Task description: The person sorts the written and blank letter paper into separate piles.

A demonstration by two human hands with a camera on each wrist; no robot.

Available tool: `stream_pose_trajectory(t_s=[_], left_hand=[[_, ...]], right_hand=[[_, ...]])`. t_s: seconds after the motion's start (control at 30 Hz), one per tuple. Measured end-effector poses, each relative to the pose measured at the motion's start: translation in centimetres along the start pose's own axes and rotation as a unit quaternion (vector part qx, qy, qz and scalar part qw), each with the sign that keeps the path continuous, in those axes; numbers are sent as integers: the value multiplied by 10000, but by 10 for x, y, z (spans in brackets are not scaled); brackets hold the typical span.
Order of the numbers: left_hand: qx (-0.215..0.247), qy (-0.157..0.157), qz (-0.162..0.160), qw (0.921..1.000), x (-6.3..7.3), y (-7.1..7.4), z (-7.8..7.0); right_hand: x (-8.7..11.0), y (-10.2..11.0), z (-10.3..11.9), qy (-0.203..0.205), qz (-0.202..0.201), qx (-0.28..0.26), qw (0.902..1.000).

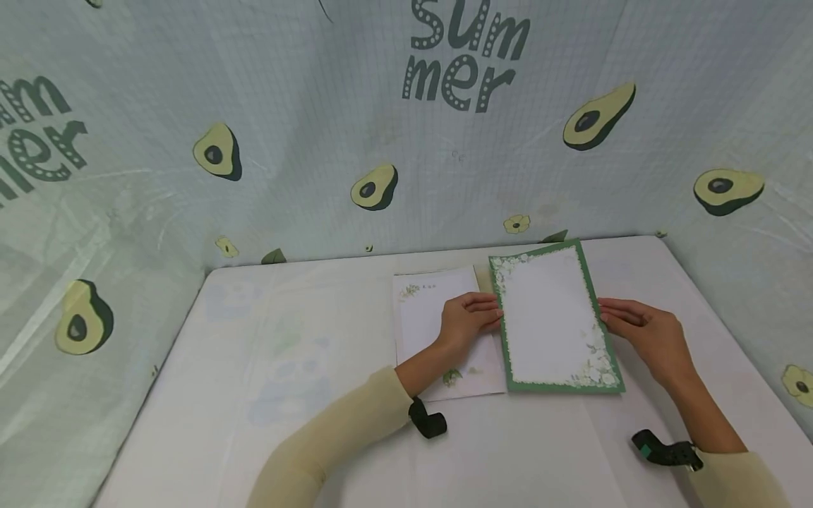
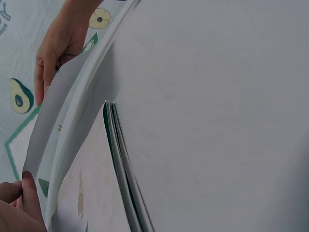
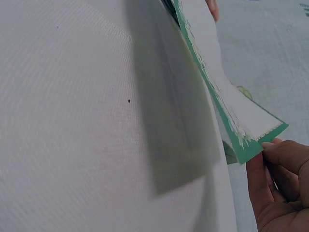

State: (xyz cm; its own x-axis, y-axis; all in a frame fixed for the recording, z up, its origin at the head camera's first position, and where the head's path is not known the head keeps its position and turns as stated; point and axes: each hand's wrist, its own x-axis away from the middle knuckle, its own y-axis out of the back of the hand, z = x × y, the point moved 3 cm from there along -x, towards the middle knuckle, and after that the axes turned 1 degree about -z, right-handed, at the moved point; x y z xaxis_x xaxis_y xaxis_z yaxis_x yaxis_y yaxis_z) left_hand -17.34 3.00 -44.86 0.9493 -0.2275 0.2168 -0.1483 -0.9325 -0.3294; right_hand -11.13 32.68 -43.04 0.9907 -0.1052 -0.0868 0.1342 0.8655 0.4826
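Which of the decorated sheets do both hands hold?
The green-bordered sheet: the left hand and right hand pinch its opposite sides, while the pale sheet with leafy sprigs lies in the pile.

Paper stack (image 1: 416, 317) partly hidden by left hand (image 1: 464, 326), 2 sleeves (image 1: 343, 423) cut off below

The head view looks forward and down from above the worktop (image 1: 521, 451), the farthest off, with avocado-print sheeting (image 1: 298, 127) across its 12 o'clock. Both wrist views sit close and slanted: the left shows the left hand's fingers (image 2: 32, 195) at 8 o'clock and faces the right hand (image 2: 62, 43) at 10; the right shows its own hand at 4. All share the green-bordered sheet (image 1: 552, 321).
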Motion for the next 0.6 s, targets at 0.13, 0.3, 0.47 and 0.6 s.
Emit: stream_pose_trajectory(t_s=[0.13, 0.3, 0.47, 0.6], left_hand=[[-26, 58, -58, 10000, -2, -3, 3], [-139, 19, -77, 9999, -6, -7, 4], [-97, 21, 16, 9999, -11, -10, 3], [-73, 10, 9, 10000, -14, -13, 4]], right_hand=[[0, 2, -3, -94, -31, -58, 9999], [-2, 5, -6, -125, -18, -68, 9999], [-5, 6, -9, -147, 8, -121, 9998], [-7, 7, -12, -119, 30, -227, 9997]])
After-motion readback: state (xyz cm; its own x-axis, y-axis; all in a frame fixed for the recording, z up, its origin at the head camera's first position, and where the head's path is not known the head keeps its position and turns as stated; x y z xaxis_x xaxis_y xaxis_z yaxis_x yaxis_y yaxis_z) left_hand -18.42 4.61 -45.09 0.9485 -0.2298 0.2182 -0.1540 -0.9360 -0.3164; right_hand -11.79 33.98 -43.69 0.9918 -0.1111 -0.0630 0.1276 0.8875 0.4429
